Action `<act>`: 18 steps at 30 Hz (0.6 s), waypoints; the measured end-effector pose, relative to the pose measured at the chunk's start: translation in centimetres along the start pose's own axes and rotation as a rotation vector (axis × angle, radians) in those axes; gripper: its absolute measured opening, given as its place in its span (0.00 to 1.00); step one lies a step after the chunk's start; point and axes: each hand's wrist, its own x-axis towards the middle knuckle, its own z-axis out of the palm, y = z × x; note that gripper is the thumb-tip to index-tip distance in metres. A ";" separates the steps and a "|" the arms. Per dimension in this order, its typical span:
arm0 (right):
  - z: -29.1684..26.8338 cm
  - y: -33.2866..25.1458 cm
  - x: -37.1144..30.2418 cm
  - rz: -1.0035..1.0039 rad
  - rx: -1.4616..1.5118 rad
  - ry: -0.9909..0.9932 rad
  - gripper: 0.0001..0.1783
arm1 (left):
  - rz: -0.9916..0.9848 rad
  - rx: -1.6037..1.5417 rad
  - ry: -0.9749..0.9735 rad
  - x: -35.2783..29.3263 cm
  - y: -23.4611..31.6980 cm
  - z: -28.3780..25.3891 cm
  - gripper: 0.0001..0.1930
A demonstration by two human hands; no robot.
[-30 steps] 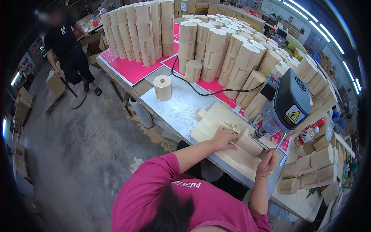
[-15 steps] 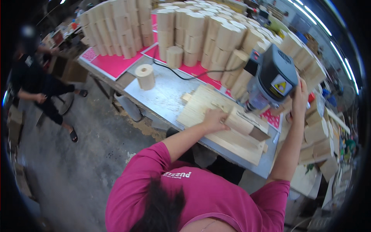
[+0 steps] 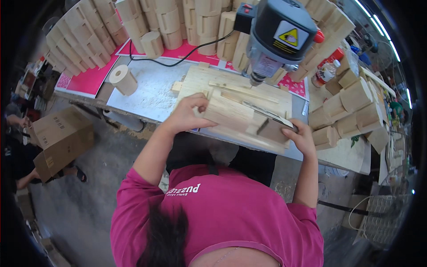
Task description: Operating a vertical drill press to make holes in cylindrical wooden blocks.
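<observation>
My left hand (image 3: 189, 114) grips the left end of a pale wooden block (image 3: 231, 110), thumb on the near side and fingers over the top. At the other end, my right hand (image 3: 303, 137) pinches the block by its brown end part (image 3: 272, 130). A narrow slot-like line runs along the block's upper edge. Beneath it lies a flat wooden board (image 3: 200, 76) with thin strips fixed on it. Behind the block stands a grey drill press (image 3: 284, 31); its chuck (image 3: 256, 79) is above the board, apart from the block.
Stacked wooden cylinders (image 3: 207, 20) line the back of the table, with more pieces (image 3: 342, 104) at right. One holed cylinder (image 3: 123, 80) stands at left. A black cable (image 3: 178, 62) crosses behind. A bottle (image 3: 326, 73) stands right. Another person holds a cardboard box (image 3: 64, 138) at far left.
My right hand has left the drill press's right side and now holds the block's right end. The block has shifted and tilted toward me. The head view has turned; the other person now has a box.
</observation>
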 end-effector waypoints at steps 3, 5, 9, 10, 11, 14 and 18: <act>1.5 -0.4 -1.9 0.136 0.389 0.039 0.12 | -0.377 -0.405 0.165 -2.7 1.6 -3.8 0.12; 3.2 0.3 -2.5 0.287 0.665 0.006 0.12 | -0.557 -0.524 0.307 -4.0 1.9 -5.3 0.11; 6.2 -0.1 -2.2 0.337 0.422 -0.072 0.11 | -0.823 -0.709 0.573 -5.4 1.8 -7.1 0.15; 6.4 -1.1 -2.3 0.332 0.425 -0.084 0.11 | -0.904 -0.734 0.644 -5.2 2.6 -7.1 0.15; 6.3 -2.3 -2.3 0.233 0.273 -0.070 0.10 | -0.902 -0.728 0.651 -5.1 3.2 -7.1 0.15; 4.8 -5.3 -2.8 0.117 0.111 -0.007 0.09 | -0.936 -0.774 0.700 -5.3 4.3 -6.9 0.15; 2.6 -7.5 -2.7 -0.081 0.207 0.126 0.10 | -0.895 -0.713 0.593 -5.3 5.1 -6.3 0.14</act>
